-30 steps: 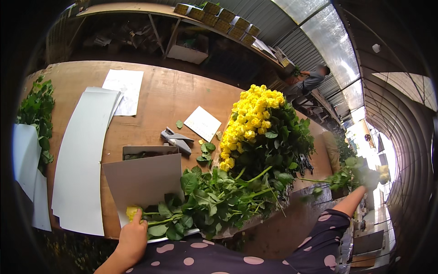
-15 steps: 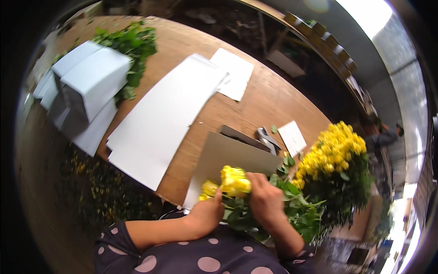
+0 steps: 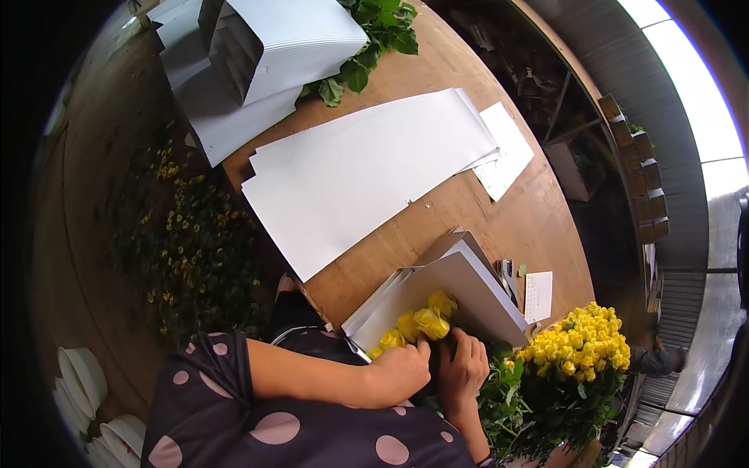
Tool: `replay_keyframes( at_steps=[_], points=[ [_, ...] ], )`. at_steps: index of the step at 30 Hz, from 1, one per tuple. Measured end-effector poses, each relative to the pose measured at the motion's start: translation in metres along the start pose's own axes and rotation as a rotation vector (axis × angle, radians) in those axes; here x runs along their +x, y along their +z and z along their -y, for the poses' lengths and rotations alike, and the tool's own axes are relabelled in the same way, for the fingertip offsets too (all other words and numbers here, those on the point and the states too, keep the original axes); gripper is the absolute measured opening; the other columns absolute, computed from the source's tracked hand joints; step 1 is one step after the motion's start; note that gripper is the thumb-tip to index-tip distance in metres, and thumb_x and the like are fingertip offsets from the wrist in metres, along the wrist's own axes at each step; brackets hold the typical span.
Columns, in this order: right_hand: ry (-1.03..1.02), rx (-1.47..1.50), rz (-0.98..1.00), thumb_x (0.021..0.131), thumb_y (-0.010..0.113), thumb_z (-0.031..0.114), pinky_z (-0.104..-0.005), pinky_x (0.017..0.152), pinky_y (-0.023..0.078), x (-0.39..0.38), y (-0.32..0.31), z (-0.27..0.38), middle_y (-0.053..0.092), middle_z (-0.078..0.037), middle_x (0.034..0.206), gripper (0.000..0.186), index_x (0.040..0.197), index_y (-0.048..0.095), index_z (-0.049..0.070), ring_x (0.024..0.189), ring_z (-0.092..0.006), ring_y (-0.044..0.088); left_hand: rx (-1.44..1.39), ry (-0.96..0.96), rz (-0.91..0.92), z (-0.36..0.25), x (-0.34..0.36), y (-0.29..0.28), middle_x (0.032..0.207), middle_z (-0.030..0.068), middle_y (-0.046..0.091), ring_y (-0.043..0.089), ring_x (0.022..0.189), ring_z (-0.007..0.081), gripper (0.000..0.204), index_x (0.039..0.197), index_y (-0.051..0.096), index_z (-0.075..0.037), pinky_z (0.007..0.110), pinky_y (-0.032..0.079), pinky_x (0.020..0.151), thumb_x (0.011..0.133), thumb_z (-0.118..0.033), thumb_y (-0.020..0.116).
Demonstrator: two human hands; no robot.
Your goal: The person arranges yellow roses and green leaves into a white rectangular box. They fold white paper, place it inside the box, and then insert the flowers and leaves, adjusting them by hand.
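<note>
A small group of yellow roses (image 3: 430,321) lies against the grey inner face of a folded cardboard sheet (image 3: 468,292), close in front of me. My left hand (image 3: 402,373) is closed at the lower side of the blooms, its fingertips touching the rose heads. Just right of it, my right hand (image 3: 463,368) has its fingers bent and drawn together beside the top bloom. What lies between the right fingers is hidden, as are the stems. Right of that hand are green leafy stems (image 3: 503,398) and a large bunch of yellow roses (image 3: 581,341).
Long white sheets (image 3: 367,171) lie stacked across the wooden table (image 3: 476,214). A stapler (image 3: 506,277) and a small white card (image 3: 538,296) are beyond the cardboard. White corrugated wraps (image 3: 304,47) stand far left. Fallen flowers (image 3: 195,242) and white buckets (image 3: 82,374) are on the left floor.
My view has turned, so the table and sheets sit differently. The cardboard's right panel now stands raised beside the roses. My hands have moved lower on the blooms, the right one off the top rose.
</note>
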State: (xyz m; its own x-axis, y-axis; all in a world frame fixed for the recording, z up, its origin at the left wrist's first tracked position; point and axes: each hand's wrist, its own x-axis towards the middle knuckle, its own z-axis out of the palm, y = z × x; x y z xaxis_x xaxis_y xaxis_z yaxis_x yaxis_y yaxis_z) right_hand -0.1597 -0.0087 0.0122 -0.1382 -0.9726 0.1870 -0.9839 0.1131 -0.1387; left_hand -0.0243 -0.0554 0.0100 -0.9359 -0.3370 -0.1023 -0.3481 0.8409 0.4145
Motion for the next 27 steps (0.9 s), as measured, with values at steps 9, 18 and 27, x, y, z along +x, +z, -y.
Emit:
replay_keyframes(
  at_steps=[9,18,27],
  points=[
    [-0.186,-0.062,-0.116,0.065,0.065,0.011,-0.0277,0.049,0.044,0.004,0.022,-0.014,0.057,-0.004,0.067,0.013,0.076,0.058,0.009,0.054,-0.0185,0.055,0.14,-0.036,-0.13,-0.008,-0.002,0.006,0.103,0.0296,0.052,0.054,0.058,0.0159,0.027,0.079,0.062,0.008,0.024,0.046,0.046,0.063,-0.011,0.051],
    [-0.224,0.031,0.035,0.066,0.063,0.015,-0.0281,0.051,0.046,0.011,0.019,-0.019,0.061,-0.002,0.069,0.008,0.073,0.062,0.011,0.059,-0.0179,0.059,0.134,0.005,-0.275,0.007,-0.002,0.006,0.115,0.0194,0.045,0.052,0.074,0.018,0.012,0.063,0.06,-0.004,0.022,0.045,0.05,0.063,-0.014,0.053],
    [0.064,-0.172,0.161,0.069,0.062,0.017,-0.0349,0.057,0.046,0.027,0.01,-0.014,0.06,-0.006,0.066,0.012,0.079,0.063,0.012,0.064,-0.0235,0.059,0.035,0.002,-0.038,0.019,0.006,-0.007,0.118,0.0233,0.043,0.056,0.075,0.0182,0.022,0.084,0.063,0.0,0.025,0.048,0.06,0.068,-0.011,0.053]
  ],
)
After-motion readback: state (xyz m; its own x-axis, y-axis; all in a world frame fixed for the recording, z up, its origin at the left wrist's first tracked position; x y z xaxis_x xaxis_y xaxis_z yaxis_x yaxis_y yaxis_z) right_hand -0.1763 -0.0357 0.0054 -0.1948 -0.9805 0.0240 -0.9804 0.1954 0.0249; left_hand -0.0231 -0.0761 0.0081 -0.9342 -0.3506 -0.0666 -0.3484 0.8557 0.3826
